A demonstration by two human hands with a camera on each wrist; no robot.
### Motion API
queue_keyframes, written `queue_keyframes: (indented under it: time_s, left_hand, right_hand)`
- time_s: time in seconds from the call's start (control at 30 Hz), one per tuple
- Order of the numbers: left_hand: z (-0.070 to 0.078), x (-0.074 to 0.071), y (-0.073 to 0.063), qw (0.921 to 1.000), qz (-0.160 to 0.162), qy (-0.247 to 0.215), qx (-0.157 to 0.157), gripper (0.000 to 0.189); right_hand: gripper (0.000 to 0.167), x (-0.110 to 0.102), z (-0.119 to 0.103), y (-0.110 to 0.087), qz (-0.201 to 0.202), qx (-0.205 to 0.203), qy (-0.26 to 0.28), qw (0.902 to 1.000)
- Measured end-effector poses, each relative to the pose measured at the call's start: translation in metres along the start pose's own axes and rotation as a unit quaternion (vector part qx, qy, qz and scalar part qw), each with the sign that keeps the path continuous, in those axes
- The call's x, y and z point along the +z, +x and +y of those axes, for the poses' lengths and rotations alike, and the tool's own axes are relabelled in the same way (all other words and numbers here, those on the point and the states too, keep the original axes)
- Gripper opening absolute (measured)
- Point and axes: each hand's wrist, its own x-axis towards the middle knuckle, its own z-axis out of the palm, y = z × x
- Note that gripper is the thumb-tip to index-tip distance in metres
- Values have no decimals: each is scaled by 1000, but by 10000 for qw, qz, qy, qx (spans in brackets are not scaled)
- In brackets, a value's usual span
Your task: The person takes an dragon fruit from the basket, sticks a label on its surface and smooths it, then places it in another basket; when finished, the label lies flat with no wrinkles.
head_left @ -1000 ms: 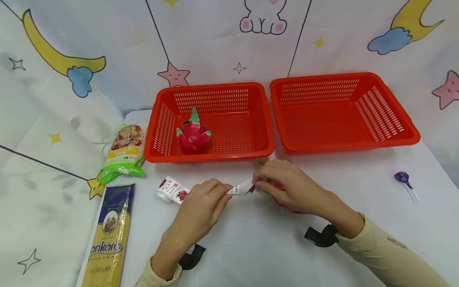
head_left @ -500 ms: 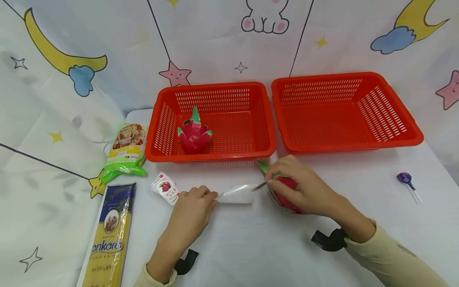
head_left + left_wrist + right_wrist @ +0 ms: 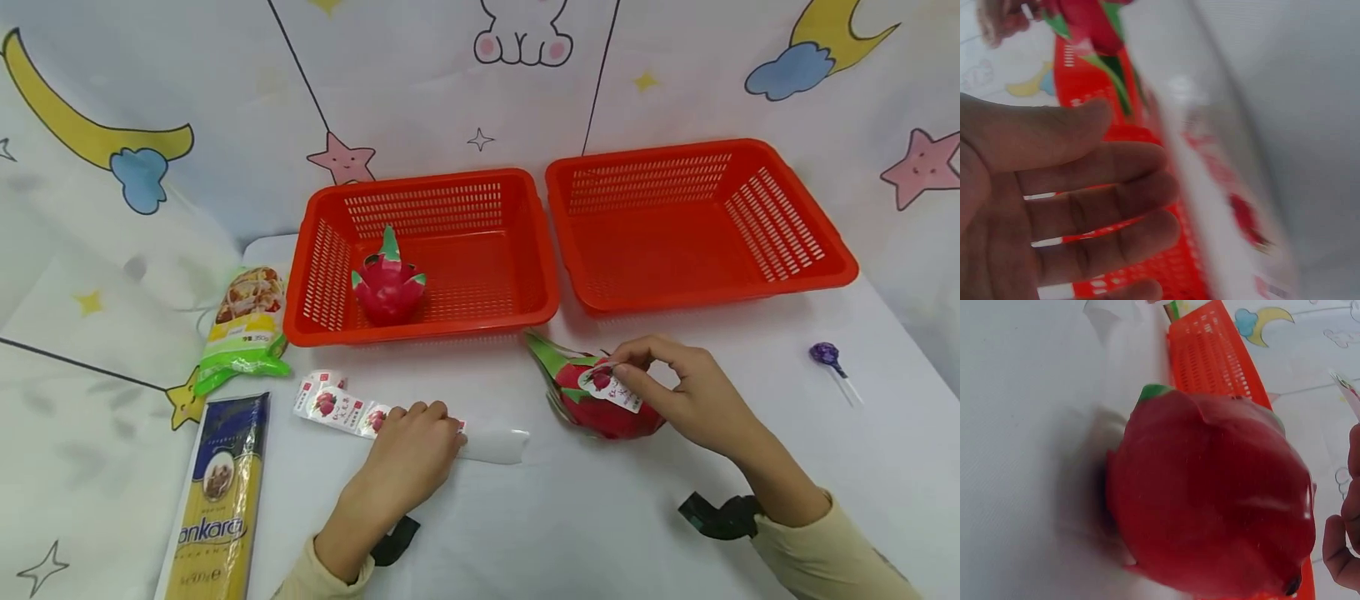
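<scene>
My right hand [image 3: 686, 396] pinches one edge of a white sticker [image 3: 611, 390] with a fruit picture. The sticker overlaps the upper side of a red dragon fruit [image 3: 607, 417] with green leaf tips, lying on its side on the table. In the right wrist view the dragon fruit [image 3: 1210, 494] fills the middle, and the right fingers [image 3: 1350, 506] show at the edge. My left hand [image 3: 412, 458] lies over a strip of labels [image 3: 341, 410] with a bare glossy end [image 3: 495, 446]. In the left wrist view the left fingers [image 3: 1110, 206] are fairly straight, thumb apart, tips right beside the blurred strip.
Two red baskets stand at the back; the left basket [image 3: 420, 333] holds another dragon fruit [image 3: 388, 292], the right basket [image 3: 720, 292] stands beside it. A green-and-yellow food bag [image 3: 243, 329] and a spaghetti pack [image 3: 217, 500] lie left. A purple lollipop [image 3: 827, 356] lies right.
The right hand has peeled the sticker away from the strip and moved right, bringing it over the dragon fruit. The strip has dropped lower toward the table, and the left hand has shifted slightly nearer.
</scene>
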Motion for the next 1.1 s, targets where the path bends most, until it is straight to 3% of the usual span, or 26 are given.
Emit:
queue_keyframes:
  time_s: [0.13,0.2,0.27,0.33,0.4,0.57,0.7,0.87,1.1]
  left_hand:
    - [15,-16,22,9942,829,-489,484,13]
    - [27,-22,37,9846,1189,-1015,778,15]
    - [40,-27,52,9735,1309,-1556,1049,20]
    - [54,-29,69,9671,1191,-1878,1235,29]
    - [66,-30,84,9660,981,-1988,1333,33]
    - [83,-21,108,9672,637,-1996,1437,20]
    - [87,-13,118,9698,455,-1954,1388,15]
    - [86,-1,125,9742,194,-1977,1066,16]
    - [84,11,130,9716,92,-2243,747,21]
  right_hand:
    - [24,-3,3,-4,44,107,-51,9999]
    - [24,-4,3,-7,53,131,-79,9999]
    - [25,-5,4,-9,79,100,-66,9999]
    - [27,-5,4,-11,113,31,-14,9999]
    - [27,-5,4,-13,126,-11,77,9999]
    - [28,-6,7,-16,150,-37,197,9997]
    - [29,-4,14,-17,186,176,47,9997]
    - [26,3,23,-18,182,463,-257,9984]
    - [25,8,28,-17,368,478,-268,9978]
